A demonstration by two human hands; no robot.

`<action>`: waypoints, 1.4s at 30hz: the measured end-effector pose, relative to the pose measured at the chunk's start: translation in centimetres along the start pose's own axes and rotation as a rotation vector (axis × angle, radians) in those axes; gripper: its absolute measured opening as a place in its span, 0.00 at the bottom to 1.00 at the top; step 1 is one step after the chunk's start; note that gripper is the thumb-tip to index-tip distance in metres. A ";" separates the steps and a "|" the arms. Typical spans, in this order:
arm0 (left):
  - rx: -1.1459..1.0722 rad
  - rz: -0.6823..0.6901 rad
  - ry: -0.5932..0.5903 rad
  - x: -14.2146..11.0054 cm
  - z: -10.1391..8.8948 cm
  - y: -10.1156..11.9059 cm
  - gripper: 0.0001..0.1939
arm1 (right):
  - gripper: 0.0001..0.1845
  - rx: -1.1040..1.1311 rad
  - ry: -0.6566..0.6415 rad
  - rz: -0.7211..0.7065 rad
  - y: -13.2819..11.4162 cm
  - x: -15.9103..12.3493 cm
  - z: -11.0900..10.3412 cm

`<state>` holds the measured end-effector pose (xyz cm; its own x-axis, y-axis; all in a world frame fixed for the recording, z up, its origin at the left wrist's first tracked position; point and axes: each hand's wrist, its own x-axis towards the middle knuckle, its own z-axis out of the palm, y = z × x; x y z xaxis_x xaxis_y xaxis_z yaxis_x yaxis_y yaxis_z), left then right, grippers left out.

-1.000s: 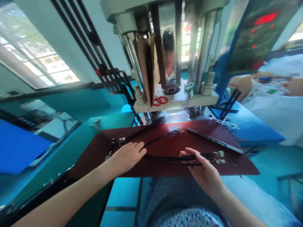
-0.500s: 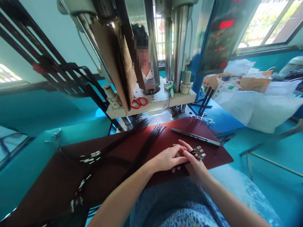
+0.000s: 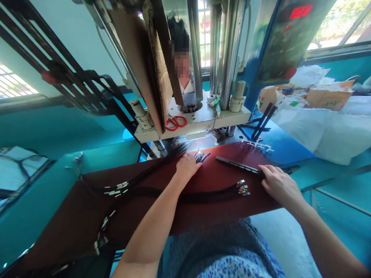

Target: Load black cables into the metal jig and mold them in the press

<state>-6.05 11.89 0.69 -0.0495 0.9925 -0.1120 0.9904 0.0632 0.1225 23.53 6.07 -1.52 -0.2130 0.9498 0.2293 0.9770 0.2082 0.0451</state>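
My left hand (image 3: 188,166) is closed over a bundle of thin black cables, close to their bare metallic tips (image 3: 200,156). Its fingertips are partly hidden. At the right, my right hand (image 3: 279,183) grips the near end of a long, narrow dark metal bar (image 3: 237,164), which lies slanted on the reddish-brown board (image 3: 214,181). Between my hands and nearer to me, another set of black cables (image 3: 203,197) lies across the board, its silvery metal connectors (image 3: 243,188) pointing right.
A press (image 3: 203,121) with steel columns stands behind the board, and red-handled scissors (image 3: 176,122) rest on its plate. More connectors (image 3: 117,189) lie at the left. A white branched piece (image 3: 257,144) sits at the far right corner. A person (image 3: 185,83) appears behind the press.
The connector-ended cables that were in my hands now lie on the board. My left hand has moved away to the other cable bundle, my right hand rightward onto the bar. The view has shifted slightly.
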 end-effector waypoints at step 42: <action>-1.217 0.315 -0.452 -8.7 0.7 5.1 0.11 | 0.17 1.746 -0.155 0.330 -9.2 -3.6 -0.8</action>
<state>-0.44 3.48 1.59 0.4392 0.8754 -0.2020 0.1952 0.1265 0.9726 15.32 0.54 -1.99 -0.1274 0.9890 -0.0749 -0.1414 -0.0928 -0.9856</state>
